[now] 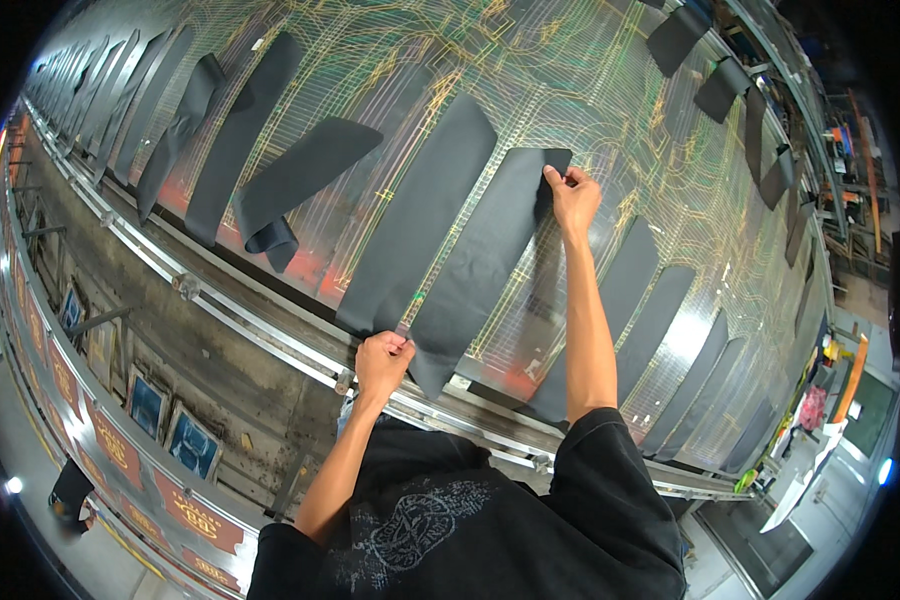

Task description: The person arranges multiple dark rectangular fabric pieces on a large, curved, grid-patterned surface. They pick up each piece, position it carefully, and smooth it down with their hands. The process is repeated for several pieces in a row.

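Note:
A dark grey sheet piece [480,250], long with angled ends, lies slanting on the table [610,110] printed with yellow and green lines. My right hand [570,200] pinches its top right corner between thumb and fingers. My left hand [384,362] is closed at its lower left corner, fingertips pinched on the edge beside a small coloured mark on the table. Just left of it lies another long flat piece [420,200], and beyond that a folded piece [305,165] with a curled end. More flat pieces [630,280] continue to the right of my right arm.
A metal rail [230,310] runs along the near edge, with framed screens [195,440] below. At left are printed brown panels [120,440] and part of a person [70,500] in dark clothing. Loose pieces [680,40] lie at the far side; tools and boards [810,460] sit at right.

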{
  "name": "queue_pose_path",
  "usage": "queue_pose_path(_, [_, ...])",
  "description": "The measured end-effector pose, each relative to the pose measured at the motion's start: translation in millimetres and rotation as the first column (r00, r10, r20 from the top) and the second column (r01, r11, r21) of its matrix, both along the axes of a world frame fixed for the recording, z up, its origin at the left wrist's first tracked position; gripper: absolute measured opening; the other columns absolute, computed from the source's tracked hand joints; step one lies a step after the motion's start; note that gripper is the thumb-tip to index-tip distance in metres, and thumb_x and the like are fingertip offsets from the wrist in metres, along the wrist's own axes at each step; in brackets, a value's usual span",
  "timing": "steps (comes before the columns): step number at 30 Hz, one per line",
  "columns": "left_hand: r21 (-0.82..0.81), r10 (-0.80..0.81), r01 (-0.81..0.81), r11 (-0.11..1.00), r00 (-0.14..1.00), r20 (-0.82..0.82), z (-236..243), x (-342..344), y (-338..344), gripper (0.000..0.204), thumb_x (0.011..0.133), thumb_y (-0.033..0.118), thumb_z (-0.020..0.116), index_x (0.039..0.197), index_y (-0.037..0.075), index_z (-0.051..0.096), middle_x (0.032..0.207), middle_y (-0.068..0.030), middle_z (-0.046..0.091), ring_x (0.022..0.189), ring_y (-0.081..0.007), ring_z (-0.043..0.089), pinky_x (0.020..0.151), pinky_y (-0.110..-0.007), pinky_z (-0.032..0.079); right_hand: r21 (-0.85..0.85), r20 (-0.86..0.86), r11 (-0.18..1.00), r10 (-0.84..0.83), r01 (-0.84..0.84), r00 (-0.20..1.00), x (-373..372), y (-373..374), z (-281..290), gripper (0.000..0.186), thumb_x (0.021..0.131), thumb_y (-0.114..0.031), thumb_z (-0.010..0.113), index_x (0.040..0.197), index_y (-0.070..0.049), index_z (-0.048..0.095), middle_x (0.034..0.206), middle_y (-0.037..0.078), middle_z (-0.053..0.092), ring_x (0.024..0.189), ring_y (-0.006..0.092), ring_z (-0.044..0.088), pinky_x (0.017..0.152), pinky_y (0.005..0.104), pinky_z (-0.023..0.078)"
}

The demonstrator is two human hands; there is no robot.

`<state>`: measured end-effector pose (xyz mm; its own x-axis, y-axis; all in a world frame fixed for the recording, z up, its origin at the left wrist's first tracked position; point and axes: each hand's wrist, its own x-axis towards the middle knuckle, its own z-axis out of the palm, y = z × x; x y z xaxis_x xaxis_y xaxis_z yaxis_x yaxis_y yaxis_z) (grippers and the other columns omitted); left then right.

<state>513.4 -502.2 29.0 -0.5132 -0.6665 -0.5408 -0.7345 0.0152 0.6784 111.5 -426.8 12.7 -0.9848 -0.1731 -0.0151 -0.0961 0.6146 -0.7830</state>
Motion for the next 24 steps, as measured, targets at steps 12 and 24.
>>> queue_pose_path(12, [0.011,-0.013,0.013,1.0,1.0,-0.008,1.2,-0.1,-1.6,0.019,0.082,0.019,0.079,0.084,0.001,0.074,0.076,-0.0103,0.076,0.068,-0.0224,0.074,0.065,-0.034,0.055,-0.002,-0.02,1.0,0.019,-0.019,1.0,-1.0,2.9,-6.3,0.039,0.079,-0.03,0.085,0.07,0.0,0.061,0.06,0.002,0.053,0.057,0.0133,0.046,0.057,0.0339,0.04])
queue_pose_path(24, [0.018,-0.02,0.02,1.0,1.0,0.02,6.8,-3.4,-2.8,0.019,0.082,0.019,0.079,0.084,0.001,0.074,0.075,-0.0102,0.076,0.068,-0.0215,0.074,0.065,-0.034,0.055,0.023,0.005,1.0,0.013,-0.013,1.0,-0.3,1.3,-0.9,0.039,0.079,-0.031,0.085,0.071,0.0,0.062,0.061,0.002,0.054,0.059,0.0136,0.047,0.059,0.034,0.041])
